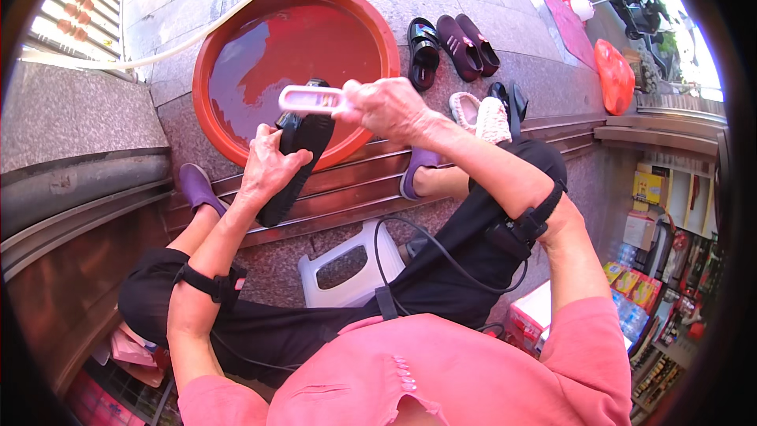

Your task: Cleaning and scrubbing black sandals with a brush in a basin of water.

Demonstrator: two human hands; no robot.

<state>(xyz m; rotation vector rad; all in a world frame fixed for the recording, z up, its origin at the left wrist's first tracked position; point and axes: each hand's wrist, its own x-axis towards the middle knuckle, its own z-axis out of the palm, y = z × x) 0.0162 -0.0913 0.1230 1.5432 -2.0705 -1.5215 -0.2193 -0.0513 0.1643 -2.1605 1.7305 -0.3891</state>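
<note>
My left hand (269, 163) grips a black slide sandal (301, 154) by its middle, its long edge or sole facing up and to the right. The sandal slants over the near rim of a large orange-red plastic basin (387, 47) that holds water. In my right hand (384, 107) is a pale pink scrubbing brush (311, 99), held across the upper end of the sandal. Its bristles are hidden, so whether they touch the sandal I cannot tell. Beyond my right hand, another black slide sandal (423, 53) lies on the paving beside the basin.
Dark purple slip-on shoes (464, 50), cream woven slippers (492, 118) and black footwear (516, 100) sit to the right. A pale hose (177, 41) runs over the basin's rim. Metal door tracks (361, 174) cross below it. A white plastic stool (355, 260) stands between my legs.
</note>
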